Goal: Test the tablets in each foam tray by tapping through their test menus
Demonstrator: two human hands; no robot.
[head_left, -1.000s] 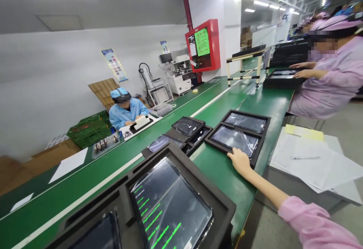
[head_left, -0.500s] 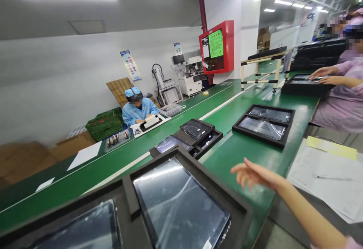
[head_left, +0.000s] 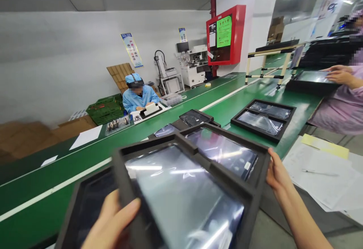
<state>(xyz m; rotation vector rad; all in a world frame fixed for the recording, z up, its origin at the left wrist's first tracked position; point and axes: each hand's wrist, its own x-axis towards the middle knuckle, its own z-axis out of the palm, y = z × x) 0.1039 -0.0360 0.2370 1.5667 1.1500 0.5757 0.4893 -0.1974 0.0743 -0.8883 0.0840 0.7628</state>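
Between my two hands is a black foam tray (head_left: 202, 158), tilted and lifted over the bench. Two film-wrapped tablets lie in it: a near tablet (head_left: 181, 196) and a far tablet (head_left: 227, 149), each in its own compartment. My left hand (head_left: 113, 218) grips the near left rim, thumb on top. At the right rim, my right hand (head_left: 279, 175) is closed round the edge, its fingertips partly hidden. Under the lifted tray, to the left, another black tray (head_left: 75, 203) with a dark panel shows in part.
Farther along the green bench (head_left: 218, 107) lie a tray with two tablets (head_left: 262, 118) and more tablets (head_left: 195, 116). Papers (head_left: 320, 173) with a pen are at right. One co-worker in pink (head_left: 337, 101) handles a tray; another in blue (head_left: 141, 96) sits opposite. A pipe-framed rack (head_left: 269, 64) stands beyond.
My right hand, free with fingers apart before, now grips the tray's right rim. My left hand has come into view. The tray with two tablets has been raised and turned.
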